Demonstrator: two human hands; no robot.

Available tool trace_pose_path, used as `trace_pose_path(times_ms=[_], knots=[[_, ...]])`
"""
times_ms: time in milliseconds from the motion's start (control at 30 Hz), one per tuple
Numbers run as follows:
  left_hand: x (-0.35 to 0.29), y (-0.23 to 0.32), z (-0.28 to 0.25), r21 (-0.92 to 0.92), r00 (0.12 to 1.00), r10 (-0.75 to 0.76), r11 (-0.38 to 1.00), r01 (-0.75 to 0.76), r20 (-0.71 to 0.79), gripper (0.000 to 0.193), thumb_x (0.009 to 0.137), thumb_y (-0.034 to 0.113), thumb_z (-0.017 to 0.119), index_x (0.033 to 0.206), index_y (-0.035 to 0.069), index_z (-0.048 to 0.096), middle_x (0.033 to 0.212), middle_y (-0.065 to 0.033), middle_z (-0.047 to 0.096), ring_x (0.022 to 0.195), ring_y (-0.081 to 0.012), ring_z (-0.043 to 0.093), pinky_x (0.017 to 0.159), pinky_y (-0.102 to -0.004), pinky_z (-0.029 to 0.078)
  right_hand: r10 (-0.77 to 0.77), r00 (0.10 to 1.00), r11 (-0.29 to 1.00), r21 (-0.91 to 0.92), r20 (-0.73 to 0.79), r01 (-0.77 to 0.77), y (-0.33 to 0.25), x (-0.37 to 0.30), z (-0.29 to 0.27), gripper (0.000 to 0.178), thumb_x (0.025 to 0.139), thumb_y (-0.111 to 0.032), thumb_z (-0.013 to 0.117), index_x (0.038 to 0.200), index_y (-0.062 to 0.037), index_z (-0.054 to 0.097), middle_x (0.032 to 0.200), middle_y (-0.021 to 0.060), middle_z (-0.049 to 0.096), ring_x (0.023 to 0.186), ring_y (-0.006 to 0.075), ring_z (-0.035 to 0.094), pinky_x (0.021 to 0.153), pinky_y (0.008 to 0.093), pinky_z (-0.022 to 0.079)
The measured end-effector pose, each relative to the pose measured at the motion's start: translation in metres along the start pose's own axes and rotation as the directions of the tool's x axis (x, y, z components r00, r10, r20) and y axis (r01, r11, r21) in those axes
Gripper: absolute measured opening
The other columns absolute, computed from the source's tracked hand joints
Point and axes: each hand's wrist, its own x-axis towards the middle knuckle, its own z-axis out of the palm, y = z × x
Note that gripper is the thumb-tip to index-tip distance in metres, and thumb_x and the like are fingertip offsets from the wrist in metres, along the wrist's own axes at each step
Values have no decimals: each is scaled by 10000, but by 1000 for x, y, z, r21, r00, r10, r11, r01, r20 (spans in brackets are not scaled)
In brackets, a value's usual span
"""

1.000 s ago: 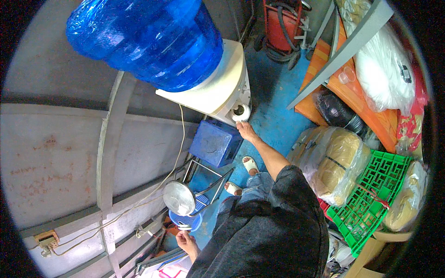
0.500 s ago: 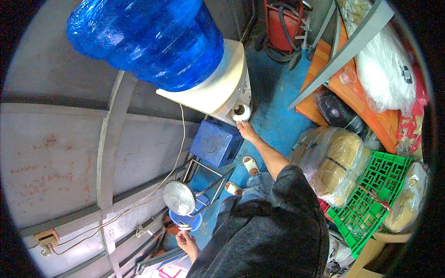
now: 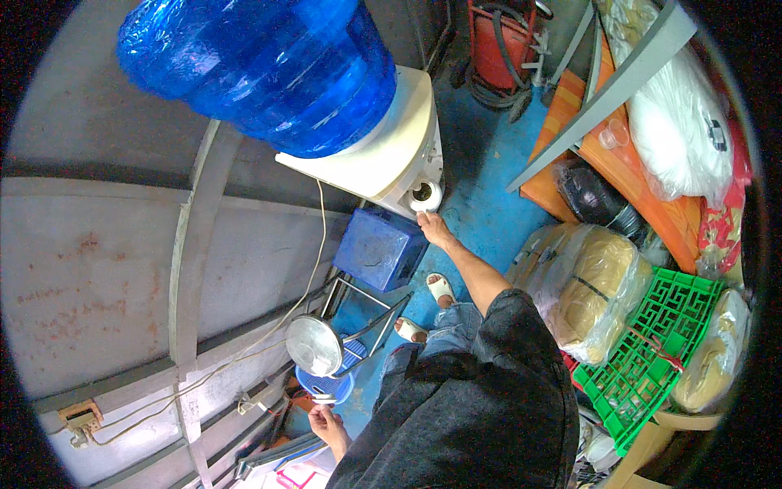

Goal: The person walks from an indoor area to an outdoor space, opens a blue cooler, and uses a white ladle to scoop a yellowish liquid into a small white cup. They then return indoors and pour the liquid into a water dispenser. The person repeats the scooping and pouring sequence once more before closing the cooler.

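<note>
My right hand [image 3: 432, 226] is closed round the handle side of a small white teapot [image 3: 432, 204]. The teapot's mouth is uncovered, and something dark greenish shows inside. It is held at the front of a cream water dispenser [image 3: 407, 122], close under the tap area. On top of the dispenser sits a large blue water bottle [image 3: 269, 73], tilted in this view. Low on the left, my left hand [image 3: 327, 425] pinches a small white lid [image 3: 324, 399], seen edge-on.
A blue plastic box [image 3: 379, 248] stands below the dispenser. Beside it are a round-topped metal stool [image 3: 315, 345] and a blue basin [image 3: 326, 387]. On the right lie wrapped bundles [image 3: 599, 301], a green crate [image 3: 652, 350] and orange cushions [image 3: 643, 187]. A red fire extinguisher cart [image 3: 497, 61] stands behind.
Both hands stay almost in place. The inside of the teapot looks greener and a little lighter than before. The view has shifted very slightly.
</note>
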Motion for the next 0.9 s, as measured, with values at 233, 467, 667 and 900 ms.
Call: trace_pose_path(times_ms=[233,467,667,900], knots=[[-4,5,2,-3,1000,5,1000,-5,8,191,1030,202,629,1018,58,504,889,-73,638,515,-41,423,440,-193,330,13,996,1000,13,92,-15,-11,-3,-9,503,1066,-409,387,980,21,633,946,272,674,960,467,643,881,522,491],[-6,4,2,1,1000,-7,1000,7,-2,200,1027,214,637,1016,60,509,897,-71,642,528,-43,433,450,-199,338,39,992,998,41,116,-44,-9,-2,-10,508,1065,-418,386,955,17,623,924,244,686,935,458,646,873,519,489],[-6,1,1,20,1000,7,1000,-7,2,207,1027,223,641,1016,61,512,897,-73,647,526,-45,439,453,-196,344,-11,999,996,87,37,8,-6,-2,-8,542,1045,-462,417,825,-2,602,710,138,618,695,274,601,712,435,493],[-9,1,2,-6,1000,-8,1000,8,-5,195,1027,208,641,1012,66,509,894,-71,643,517,-36,426,446,-190,337,98,991,991,79,92,-105,-6,-3,-9,550,1063,-439,358,890,11,624,886,255,681,896,451,654,856,517,487]])
